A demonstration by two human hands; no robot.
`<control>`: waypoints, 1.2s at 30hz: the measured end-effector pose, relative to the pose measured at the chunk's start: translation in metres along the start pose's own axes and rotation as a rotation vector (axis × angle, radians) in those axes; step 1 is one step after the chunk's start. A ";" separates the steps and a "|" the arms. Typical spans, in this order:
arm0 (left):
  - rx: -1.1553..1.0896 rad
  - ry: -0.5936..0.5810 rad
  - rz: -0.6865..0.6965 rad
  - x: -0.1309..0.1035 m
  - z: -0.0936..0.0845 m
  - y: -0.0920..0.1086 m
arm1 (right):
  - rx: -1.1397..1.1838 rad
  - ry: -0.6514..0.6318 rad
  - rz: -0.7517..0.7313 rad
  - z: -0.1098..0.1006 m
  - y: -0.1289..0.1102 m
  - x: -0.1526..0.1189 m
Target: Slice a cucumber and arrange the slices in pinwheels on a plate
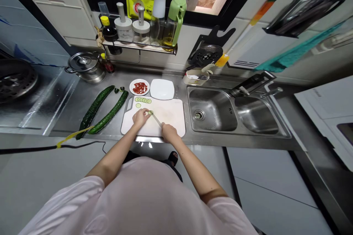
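Head view. Middle of frame: cutting board [172,114] flat on the steel counter, near its front edge. Left hand [140,118] over the board's left half, thumb and fingertips pinching a cucumber slice [150,112]. Right hand [169,133], lower centre, wrapped around the handle end of a knife [157,120]; blade angled up-left, tip at the slice. Row of slices [143,100] along the board's upper left, one loose slice [138,105] just below. Two whole cucumbers [97,106] left of the board.

Risks, my judgement: blade close to the left fingertips; a slick slice skidding, or fingers creeping forward, could bring a nick. A careless sweep of the blade might scatter the row. Board grip on the steel: cannot tell.
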State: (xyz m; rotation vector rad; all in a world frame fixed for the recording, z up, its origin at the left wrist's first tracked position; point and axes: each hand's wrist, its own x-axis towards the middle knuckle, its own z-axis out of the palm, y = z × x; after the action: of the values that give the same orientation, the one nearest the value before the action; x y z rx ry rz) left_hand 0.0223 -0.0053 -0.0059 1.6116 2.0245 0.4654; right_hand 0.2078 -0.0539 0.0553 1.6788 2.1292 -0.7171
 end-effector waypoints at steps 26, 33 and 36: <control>0.019 -0.012 0.003 -0.001 -0.002 0.001 | -0.014 -0.048 0.050 0.003 0.008 -0.021; 0.010 -0.014 0.010 -0.001 -0.003 0.001 | -0.019 -0.045 0.046 0.005 0.011 -0.022; 0.012 -0.008 0.008 -0.001 -0.003 0.001 | -0.020 -0.046 0.044 0.004 0.011 -0.020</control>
State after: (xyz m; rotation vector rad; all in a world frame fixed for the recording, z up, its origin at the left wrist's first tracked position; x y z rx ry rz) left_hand 0.0213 -0.0057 -0.0033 1.6263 2.0195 0.4496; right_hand 0.2229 -0.0705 0.0609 1.6773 2.0546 -0.7130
